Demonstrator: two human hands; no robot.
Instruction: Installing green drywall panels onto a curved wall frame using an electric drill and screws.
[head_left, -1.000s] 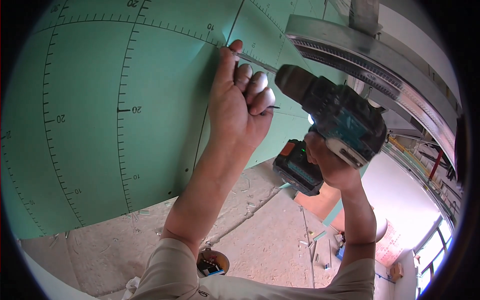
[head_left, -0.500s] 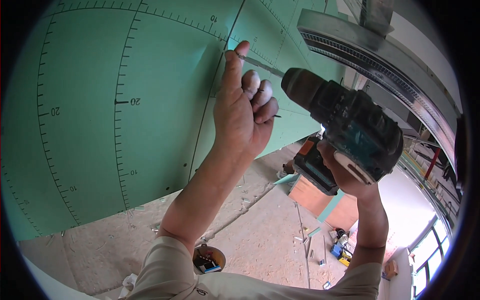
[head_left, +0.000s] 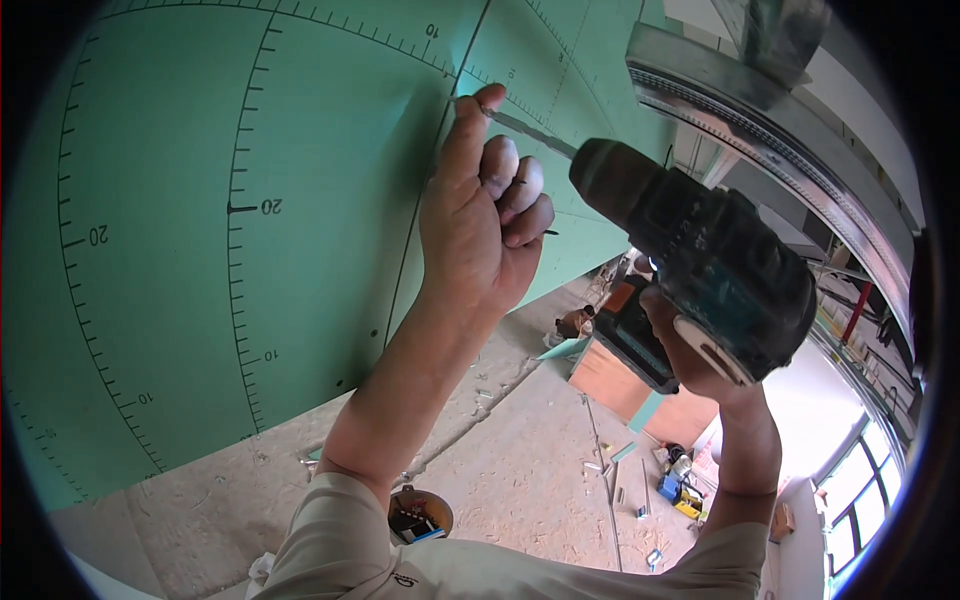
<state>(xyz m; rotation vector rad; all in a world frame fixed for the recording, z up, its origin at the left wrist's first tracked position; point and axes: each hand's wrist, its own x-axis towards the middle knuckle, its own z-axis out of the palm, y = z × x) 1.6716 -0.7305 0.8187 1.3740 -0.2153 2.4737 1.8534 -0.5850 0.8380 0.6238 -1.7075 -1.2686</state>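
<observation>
My left hand (head_left: 475, 225) is raised against a green board (head_left: 330, 150) printed with ruler marks. Its thumb and forefinger pinch a small screw, mostly hidden, at the board's seam (head_left: 425, 180). The other fingers are curled in, and the dark tip of another screw (head_left: 551, 233) pokes out from them. My right hand (head_left: 690, 360) grips a dark teal cordless drill (head_left: 740, 270) by its handle. The drill's long bit (head_left: 532, 132) points up and left, its end meeting the pinched fingertips.
A perforated metal channel (head_left: 740, 100) runs across the upper right. On the dusty floor below stand a bucket (head_left: 448, 520) of small items, a wooden box (head_left: 608, 378) and a blue and yellow tool (head_left: 682, 497). Scraps lie scattered about. A window (head_left: 865, 480) is at the lower right.
The view has shifted slightly. The drill sits a little lower and farther right in the picture, its bit still at the left fingertips. Both hands keep their hold.
</observation>
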